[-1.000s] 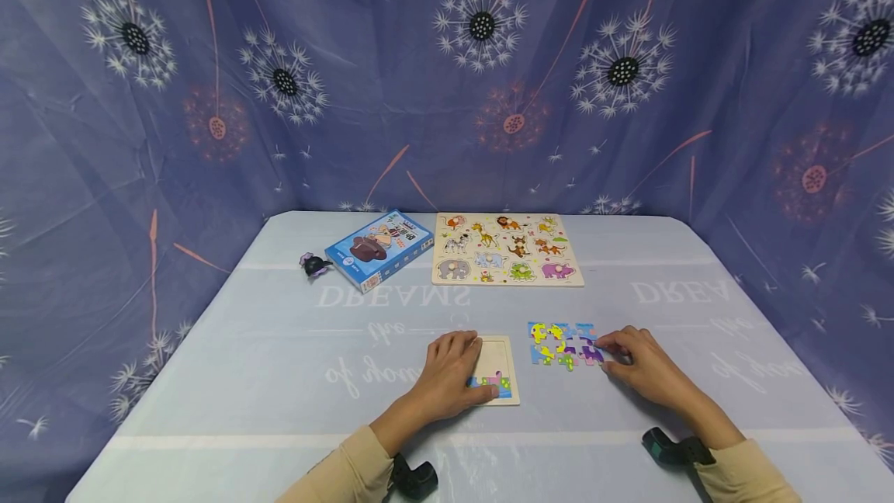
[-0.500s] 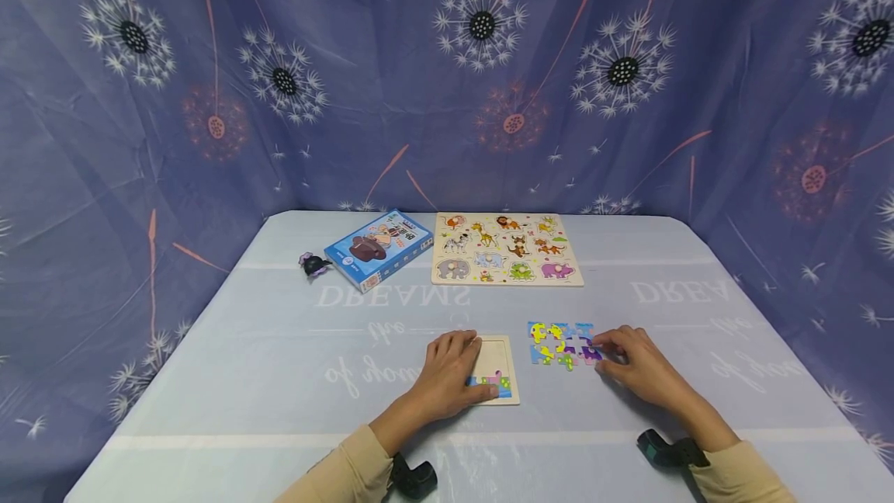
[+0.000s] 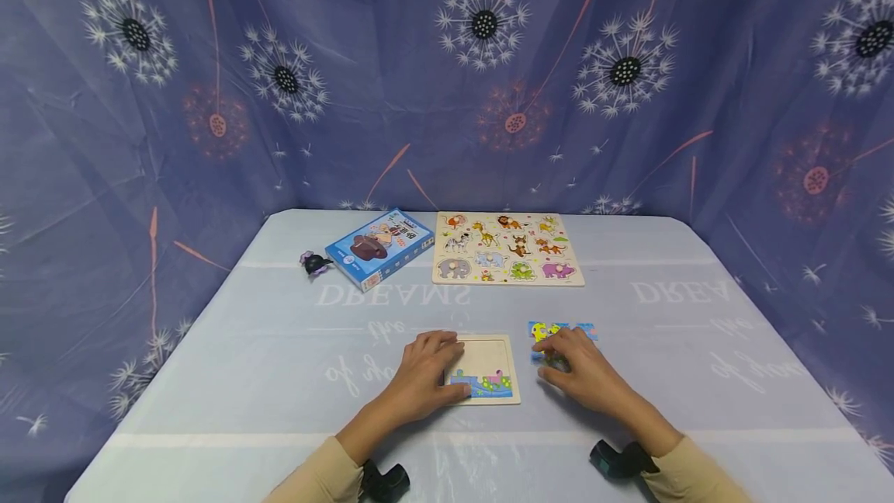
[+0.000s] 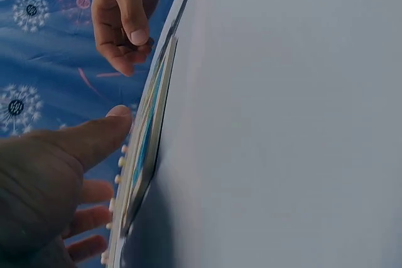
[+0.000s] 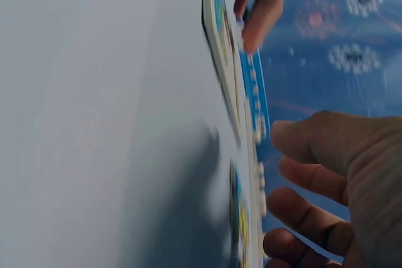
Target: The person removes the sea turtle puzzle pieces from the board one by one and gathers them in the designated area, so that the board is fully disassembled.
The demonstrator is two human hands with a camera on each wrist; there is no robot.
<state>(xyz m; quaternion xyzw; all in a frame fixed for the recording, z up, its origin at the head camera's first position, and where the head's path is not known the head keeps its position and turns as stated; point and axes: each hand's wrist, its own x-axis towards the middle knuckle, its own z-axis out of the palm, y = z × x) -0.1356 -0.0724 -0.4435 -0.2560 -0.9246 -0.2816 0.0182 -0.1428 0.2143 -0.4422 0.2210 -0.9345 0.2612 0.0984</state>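
Note:
On the table lies a shallow wooden puzzle tray [image 3: 486,354]; joined jigsaw pieces [image 3: 485,387] fill its lower strip. My left hand [image 3: 421,377] rests along the tray's left side, thumb over the lower left corner, fingers relaxed. To the right of the tray, my right hand [image 3: 585,376] hangs over the loose jigsaw pieces [image 3: 538,331] and covers most of them. Seen from the left wrist, a small dark puzzle piece [image 4: 151,41] shows at the right hand's pinched thumb and fingertips. Its picture is hidden.
Behind the tray lies a wooden animal peg board [image 3: 507,249]. A blue box [image 3: 380,249] sits at its left, with a small black and purple object [image 3: 315,264] beside it. A dandelion-patterned curtain [image 3: 391,60] hangs behind the table [image 3: 279,363].
My right hand has moved left from the right edge of the loose pieces to above them. My left hand has slid left, uncovering more of the tray and its joined pieces.

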